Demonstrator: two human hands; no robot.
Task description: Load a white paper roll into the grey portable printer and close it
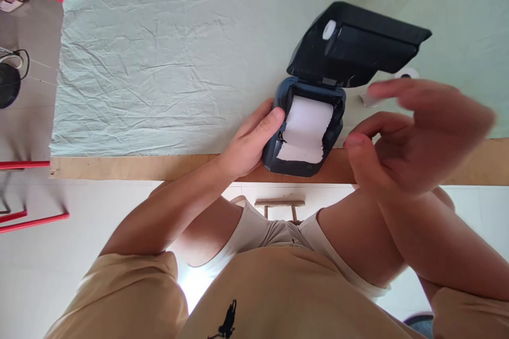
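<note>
A dark handheld receipt printer (pixel 305 167) rests in my left hand (pixel 254 137) over the table's near edge. My thumb lies on its left rim while the other fingers are hidden underneath. The hinged black cover (pixel 358 45) stands wide open, tipped away from me. Inside the compartment sits a white paper roll (pixel 308 122) with a ragged, torn end. To the printer's right, my right hand (pixel 417 137) hovers with nothing visible in it. Its fingers are partly bent and apart, with thumb and index finger close together; motion blurs it somewhat.
Partly behind my right hand, a small white roll-like piece (pixel 369 99) and another white round item (pixel 407 72) lie on the wrinkled pale green cloth (pixel 159 63). A wooden edge (pixel 131 168) runs along the table's front. Red metal legs (pixel 35 222) stand at lower left.
</note>
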